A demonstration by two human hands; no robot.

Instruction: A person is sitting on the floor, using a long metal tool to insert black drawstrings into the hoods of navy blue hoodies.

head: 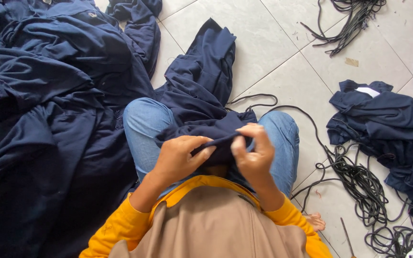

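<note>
Navy garment (201, 102) lies across the lap of a person who sits on the tiled floor (273, 52) in blue jeans, and both hands work on its near edge.

Head view: the left hand (180, 160) has its grip closed on a fold of the dark cloth, thumb on top and fingers curled under. The right hand (252, 153) pinches the same edge just beside it, fingertips pressed together on the fabric; whether a cord end sits inside that pinch cannot be told. The rest of the garment runs away from the grip, up over the knees and onto the floor beyond.

As a judgement, the work looks to be somewhere in the middle. A large heap of navy garments (44, 105) lies to the left of the grip, a smaller pile (388, 124) to the right, and loose black cords (359, 186) lie tangled on the floor near the right knee, with another bundle of cords (350, 19) far ahead. Which pile is finished cannot be told.
</note>
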